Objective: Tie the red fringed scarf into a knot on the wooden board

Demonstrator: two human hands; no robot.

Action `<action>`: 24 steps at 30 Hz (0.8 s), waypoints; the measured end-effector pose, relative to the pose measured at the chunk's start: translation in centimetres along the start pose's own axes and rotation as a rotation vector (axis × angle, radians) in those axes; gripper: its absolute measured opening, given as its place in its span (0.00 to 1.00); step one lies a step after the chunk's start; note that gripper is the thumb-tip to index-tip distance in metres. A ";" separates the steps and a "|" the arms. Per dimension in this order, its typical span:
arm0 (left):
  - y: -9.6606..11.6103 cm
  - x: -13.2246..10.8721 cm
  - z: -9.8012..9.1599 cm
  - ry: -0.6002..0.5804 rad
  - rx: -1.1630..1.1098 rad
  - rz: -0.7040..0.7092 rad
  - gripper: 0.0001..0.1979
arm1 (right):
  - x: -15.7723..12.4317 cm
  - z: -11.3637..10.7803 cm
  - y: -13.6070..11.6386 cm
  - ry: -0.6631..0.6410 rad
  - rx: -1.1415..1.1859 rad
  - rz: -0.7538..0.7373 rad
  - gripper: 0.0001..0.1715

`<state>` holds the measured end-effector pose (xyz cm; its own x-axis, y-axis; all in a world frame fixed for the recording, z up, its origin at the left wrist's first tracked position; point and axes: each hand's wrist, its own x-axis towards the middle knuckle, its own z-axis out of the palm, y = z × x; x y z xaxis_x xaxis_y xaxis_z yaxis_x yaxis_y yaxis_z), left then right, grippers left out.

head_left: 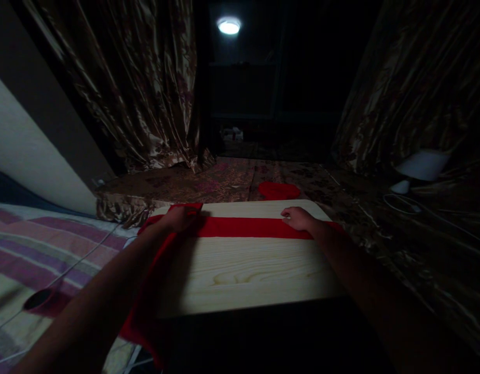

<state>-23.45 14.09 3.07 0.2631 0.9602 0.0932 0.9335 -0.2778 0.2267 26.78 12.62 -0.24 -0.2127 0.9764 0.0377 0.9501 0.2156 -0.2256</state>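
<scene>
A long red cloth strip (240, 227) lies across the pale wooden board (243, 275), and its left part hangs down over the board's left side. My left hand (180, 218) is closed on the cloth at the far left, where a folded piece of it shows by the fingertips. At the strip's far edge on the right, my right hand (298, 218) has its fingers curled together, pinching the cloth. The dim light hides the finer details of both grips.
Behind the board lies another red piece (278, 190) on a patterned cover (232, 179). A white lamp (424, 165) with a cord stands at the right. On the left, a dark red cylinder (47, 302) rests on a striped bed cover (14, 244). Patterned curtains (146, 78) hang behind.
</scene>
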 end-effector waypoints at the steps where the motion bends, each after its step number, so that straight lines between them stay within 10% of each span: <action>1: 1.5 0.3 1.0 -0.057 0.015 0.067 0.19 | 0.4 0.1 -0.3 -0.023 0.039 0.004 0.18; 6: 7.4 1.8 4.3 -0.128 -0.054 0.268 0.28 | 1.4 0.3 -0.8 -0.130 0.107 0.005 0.12; 12: 11.3 1.4 5.3 0.003 -0.101 0.462 0.26 | -0.7 -0.4 -2.1 0.126 0.078 -0.244 0.09; 24: 13.9 0.8 8.4 -0.026 -0.177 0.534 0.17 | -4.7 1.3 -2.1 0.093 0.011 -0.425 0.08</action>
<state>-8.18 11.17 -1.87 0.6963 0.6845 0.2159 0.6143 -0.7240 0.3140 25.47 7.57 -1.17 -0.5625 0.7979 0.2166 0.7798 0.5991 -0.1819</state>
